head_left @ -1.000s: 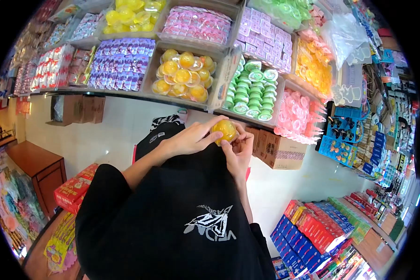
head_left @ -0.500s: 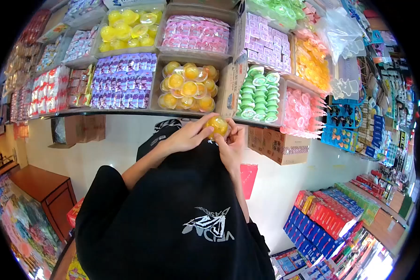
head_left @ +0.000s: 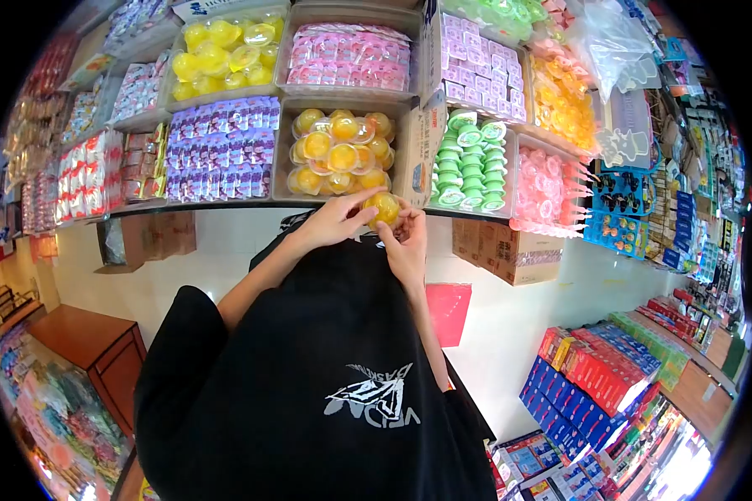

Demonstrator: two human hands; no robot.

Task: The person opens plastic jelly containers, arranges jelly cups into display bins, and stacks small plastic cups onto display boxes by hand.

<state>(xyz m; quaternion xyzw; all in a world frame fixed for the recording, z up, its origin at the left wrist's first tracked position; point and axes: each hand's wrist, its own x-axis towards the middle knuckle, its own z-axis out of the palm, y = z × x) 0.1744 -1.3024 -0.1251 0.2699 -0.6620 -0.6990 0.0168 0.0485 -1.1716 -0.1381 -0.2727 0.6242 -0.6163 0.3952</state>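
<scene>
Our left hand (head_left: 337, 220) and right hand (head_left: 406, 244) are close together before us, fingers (head_left: 414, 220) curled, both forearms (head_left: 261, 276) reaching forward.

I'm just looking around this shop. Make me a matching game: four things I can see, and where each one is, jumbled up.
Things
1. yellow ball-shaped pack
2. purple packets
3. green cups
4. cardboard boxes

Places
A. on the floor
B. just left of the pink cups
C. in the left hand and right hand
D. just left of the orange domes

Pairs: 1-C, 2-D, 3-B, 4-A
</scene>
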